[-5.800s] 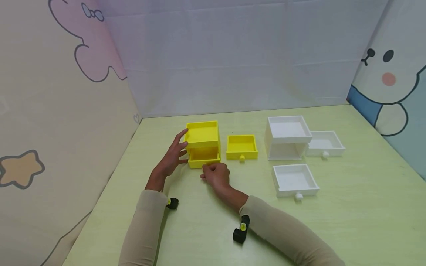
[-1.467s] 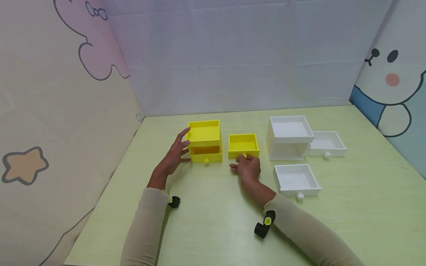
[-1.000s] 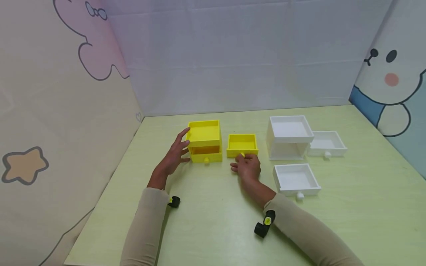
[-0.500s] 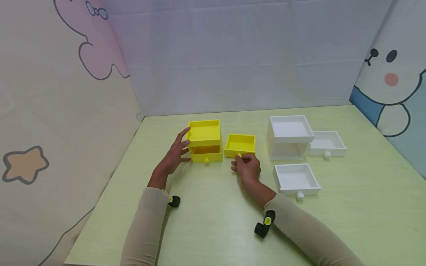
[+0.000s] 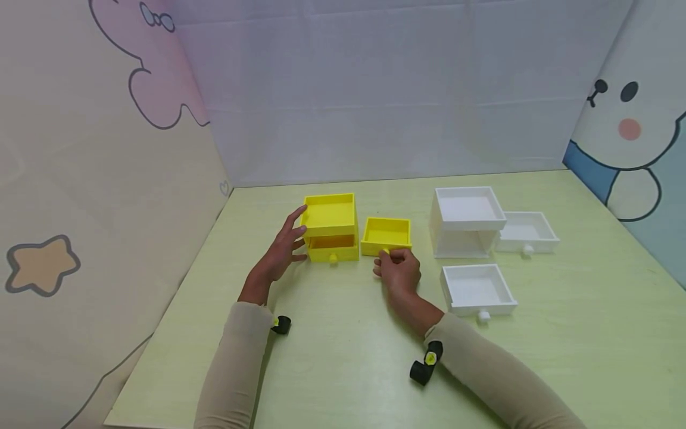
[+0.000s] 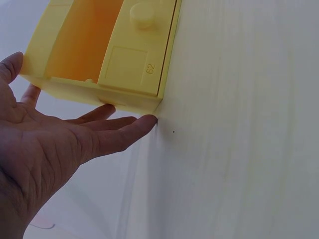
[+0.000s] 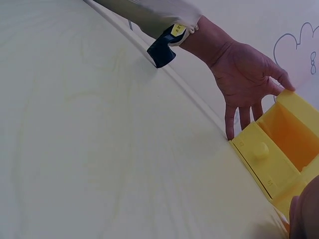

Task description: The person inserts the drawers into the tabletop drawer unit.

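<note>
Pinching by the knob [image 5: 386, 251], right hand [image 5: 401, 273], a loose yellow drawer [image 5: 387, 230] just right of the yellow cabinet [image 5: 329, 219] (lower drawer [image 5: 319, 255] inside), left hand [image 5: 278, 255] unclenched against the cabinet's left side, white cabinet [image 5: 468, 208] farther right.

An open-topped yellow drawer [image 5: 386, 232] sits just right of the upright yellow cabinet [image 5: 330, 223].

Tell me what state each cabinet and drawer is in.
Yellow cabinet: upper half open.
Lower yellow drawer: pushed in.
Loose yellow drawer: out, empty, held by the right grip.
White cabinet: open, no drawer seen inside.
Front white drawer: out, empty.
Right white drawer: out, visible part empty.
</note>
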{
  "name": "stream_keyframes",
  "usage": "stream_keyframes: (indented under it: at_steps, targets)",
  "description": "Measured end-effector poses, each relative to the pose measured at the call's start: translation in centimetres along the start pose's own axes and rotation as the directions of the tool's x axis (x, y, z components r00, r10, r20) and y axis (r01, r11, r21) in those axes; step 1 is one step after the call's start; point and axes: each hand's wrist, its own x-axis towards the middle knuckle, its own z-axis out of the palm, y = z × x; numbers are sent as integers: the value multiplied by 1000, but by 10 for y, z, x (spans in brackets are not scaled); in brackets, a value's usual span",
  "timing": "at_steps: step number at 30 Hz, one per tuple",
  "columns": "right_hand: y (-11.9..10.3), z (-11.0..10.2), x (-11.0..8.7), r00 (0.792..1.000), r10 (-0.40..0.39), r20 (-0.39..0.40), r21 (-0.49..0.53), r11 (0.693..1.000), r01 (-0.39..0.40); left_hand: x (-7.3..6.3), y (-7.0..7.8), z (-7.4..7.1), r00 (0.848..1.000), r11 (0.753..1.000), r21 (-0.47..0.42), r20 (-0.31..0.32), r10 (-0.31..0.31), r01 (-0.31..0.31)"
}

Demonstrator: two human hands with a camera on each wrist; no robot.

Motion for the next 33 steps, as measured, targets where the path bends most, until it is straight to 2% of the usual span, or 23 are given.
stream_keyframes:
  at_steps: [14,23,33]
  targets:
    - [1,1,-3,999,-35,-41,27,999,36,-1,0,-1,1000,1000,1,1,-1,1]
    - [-3,0,-6,998,-1,-60,-65,998,-3,0,-1,-1,1000,1000,-9,5,10,-10]
    - [0,0,-6,997,-41,-60,-82,996,36,-1,0,0,1000,1000,-11,4,6,-6]
